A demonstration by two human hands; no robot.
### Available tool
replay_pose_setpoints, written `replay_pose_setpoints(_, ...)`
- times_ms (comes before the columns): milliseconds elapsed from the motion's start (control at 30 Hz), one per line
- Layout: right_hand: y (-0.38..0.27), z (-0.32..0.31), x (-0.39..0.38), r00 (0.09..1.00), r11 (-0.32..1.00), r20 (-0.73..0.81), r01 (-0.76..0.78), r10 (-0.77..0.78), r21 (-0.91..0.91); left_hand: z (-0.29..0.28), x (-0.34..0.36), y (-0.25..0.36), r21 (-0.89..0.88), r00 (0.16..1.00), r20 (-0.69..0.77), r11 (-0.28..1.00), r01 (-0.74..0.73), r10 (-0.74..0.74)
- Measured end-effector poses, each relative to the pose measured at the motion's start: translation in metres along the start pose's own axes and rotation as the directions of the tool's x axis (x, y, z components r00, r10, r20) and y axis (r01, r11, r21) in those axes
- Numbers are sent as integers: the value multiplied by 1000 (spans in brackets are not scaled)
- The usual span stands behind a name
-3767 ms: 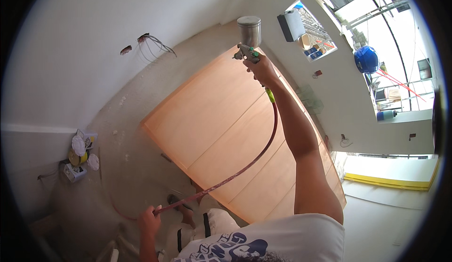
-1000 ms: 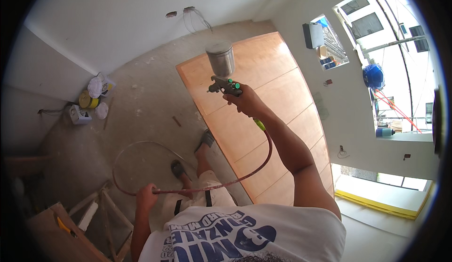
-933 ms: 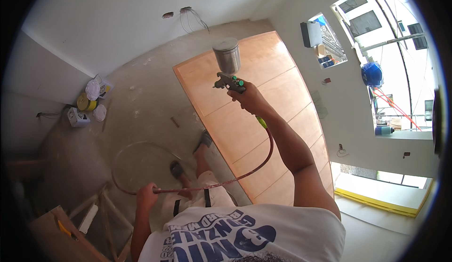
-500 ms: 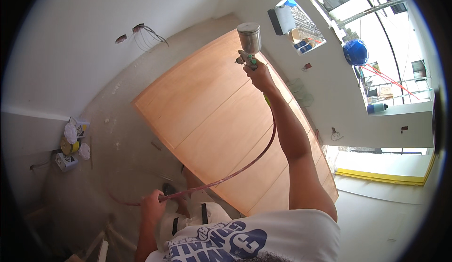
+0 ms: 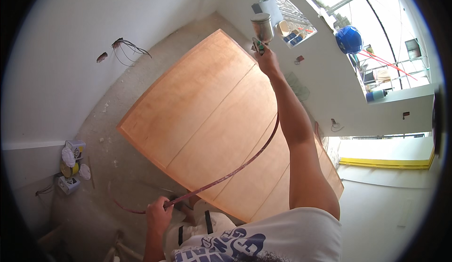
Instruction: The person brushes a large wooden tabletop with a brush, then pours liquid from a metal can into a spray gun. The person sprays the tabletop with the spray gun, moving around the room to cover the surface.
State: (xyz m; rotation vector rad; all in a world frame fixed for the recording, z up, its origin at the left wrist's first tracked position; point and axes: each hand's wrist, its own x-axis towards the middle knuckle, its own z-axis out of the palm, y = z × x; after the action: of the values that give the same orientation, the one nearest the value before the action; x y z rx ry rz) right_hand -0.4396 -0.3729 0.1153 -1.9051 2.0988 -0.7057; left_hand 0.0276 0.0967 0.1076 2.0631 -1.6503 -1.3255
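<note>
My right hand [image 5: 268,60], on an outstretched arm, is closed round the handle of a spray gun [image 5: 259,46] with a metal cup [image 5: 262,27] on top. The gun is over the far right edge of a large wooden panel [image 5: 216,121] with grooves across its face. From the gun a dark red hose [image 5: 235,171] curves back over the panel. Low on the left, my left hand [image 5: 159,213] grips this hose beside the panel's near edge. The gun's trigger is too small to make out under my fingers.
Wires [image 5: 129,45] hang from a hole in the left wall. Boxes [image 5: 69,184] and a yellow spool [image 5: 69,169] lie on the floor at left. A blue helmet [image 5: 349,39] and a bottle [image 5: 376,95] are at the window opening. A yellow-edged board [image 5: 386,162] is at right.
My right hand has moved the spray gun right, from above the panel's far part to its far right edge. My left hand, still on the hose, sits slightly lower and further right.
</note>
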Motion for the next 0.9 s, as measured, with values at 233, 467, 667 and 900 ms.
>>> replay_pose_setpoints(233,-102,-32,-115,898,961,415,-230,148,154,14,-61,-66,51,993,-20,992,118,-117)
replay_pose_setpoints(467,-196,-30,-238,780,954,624,-224,52,201,19,-152,-133,145,980,-115,973,178,-162)
replay_pose_setpoints(667,-259,-21,-328,680,936,727,-189,-94,298,30,-219,-181,102,956,-136,957,273,-258)
replay_pose_setpoints(900,-278,-21,-365,499,913,845,-222,-195,342,31,-238,-184,113,956,-156,957,269,-250)
